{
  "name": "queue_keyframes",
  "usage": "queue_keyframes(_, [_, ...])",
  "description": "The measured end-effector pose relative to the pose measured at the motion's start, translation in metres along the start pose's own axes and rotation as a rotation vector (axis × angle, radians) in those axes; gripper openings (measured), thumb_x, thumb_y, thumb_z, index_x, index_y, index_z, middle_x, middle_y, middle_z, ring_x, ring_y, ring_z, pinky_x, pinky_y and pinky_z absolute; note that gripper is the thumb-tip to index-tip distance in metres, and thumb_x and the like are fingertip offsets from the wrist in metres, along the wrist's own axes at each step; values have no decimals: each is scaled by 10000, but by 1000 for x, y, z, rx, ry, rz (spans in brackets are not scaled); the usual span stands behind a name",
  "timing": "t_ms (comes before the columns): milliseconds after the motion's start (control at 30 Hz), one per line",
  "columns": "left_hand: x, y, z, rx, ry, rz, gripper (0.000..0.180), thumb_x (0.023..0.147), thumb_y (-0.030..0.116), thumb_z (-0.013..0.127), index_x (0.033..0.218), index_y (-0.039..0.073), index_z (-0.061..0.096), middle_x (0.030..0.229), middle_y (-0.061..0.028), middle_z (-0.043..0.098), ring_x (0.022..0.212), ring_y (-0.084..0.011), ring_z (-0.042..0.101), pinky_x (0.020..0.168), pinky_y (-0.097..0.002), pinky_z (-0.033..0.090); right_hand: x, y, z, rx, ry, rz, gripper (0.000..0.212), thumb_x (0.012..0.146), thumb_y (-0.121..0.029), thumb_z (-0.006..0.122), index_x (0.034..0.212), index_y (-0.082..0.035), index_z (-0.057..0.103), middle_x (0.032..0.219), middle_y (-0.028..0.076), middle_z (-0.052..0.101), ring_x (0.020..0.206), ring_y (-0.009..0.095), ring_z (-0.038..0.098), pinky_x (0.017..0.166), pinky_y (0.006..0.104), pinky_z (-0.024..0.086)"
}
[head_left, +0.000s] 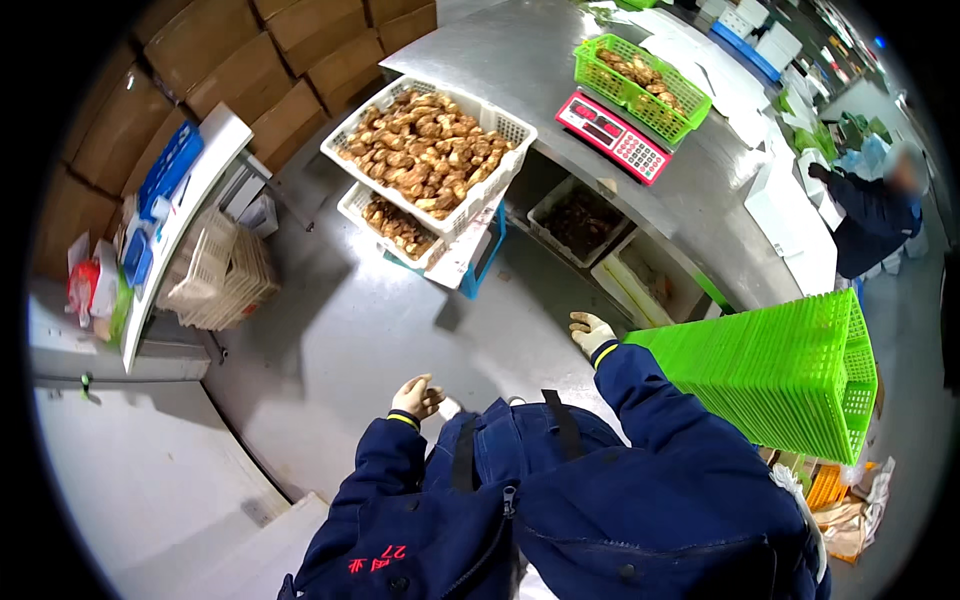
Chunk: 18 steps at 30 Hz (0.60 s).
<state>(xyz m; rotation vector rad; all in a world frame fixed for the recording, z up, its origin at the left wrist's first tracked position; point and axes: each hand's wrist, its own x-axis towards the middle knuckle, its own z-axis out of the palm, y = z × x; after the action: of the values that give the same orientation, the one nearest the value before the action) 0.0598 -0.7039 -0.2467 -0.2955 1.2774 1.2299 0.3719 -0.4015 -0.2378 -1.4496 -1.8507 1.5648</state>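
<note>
Over the grey floor in front of my body, my left hand (418, 397) hangs in a pale glove with its fingers loosely apart, holding nothing. Farther right, my right hand (592, 335), gloved the same way, is open and free too, close to the end of a long nested stack of green plastic baskets (760, 365). Ahead stands a white crate (497, 185) heaped with brown-capped mushrooms (425, 150). Below it is a second white crate (362, 208) with more mushrooms (398, 228). Both hands are apart from all of these.
A steel table (500, 50) carries a red scale (612, 137) with a green basket (640, 98) of mushrooms on it. Bins (577, 222) sit under the table. Cardboard boxes (240, 75) and a white side table (190, 215) stand left. Another person (880, 215) works at the far right.
</note>
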Motion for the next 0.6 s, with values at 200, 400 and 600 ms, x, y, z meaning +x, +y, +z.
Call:
queue_keyframes(200, [38, 91, 99, 161, -137, -1, 276, 983, 217, 480, 1216, 72, 510, 961, -173, 657, 838, -313, 665, 670, -370, 511, 43, -35, -19, 242, 66, 450, 199, 963, -179, 499, 1026, -51, 639, 751, 95, 674, 507, 140, 588, 476, 286, 474])
queue_keyframes(400, [77, 183, 156, 337, -177, 66, 276, 981, 225, 487, 1217, 94, 541, 958, -131, 675, 816, -236, 675, 679, -326, 537, 86, -114, -42, 40, 239, 461, 525, 931, -498, 525, 740, -43, 706, 501, 99, 573, 376, 169, 475, 405, 310, 409])
queue_keyframes(600, [97, 263, 225, 389, -260, 87, 287, 983, 221, 476, 1243, 122, 547, 948, -84, 688, 814, -186, 668, 730, -327, 536, 125, -128, -53, 27, 301, 524, 563, 928, -528, 507, 715, -49, 713, 463, 80, 534, 363, 157, 431, 393, 307, 367])
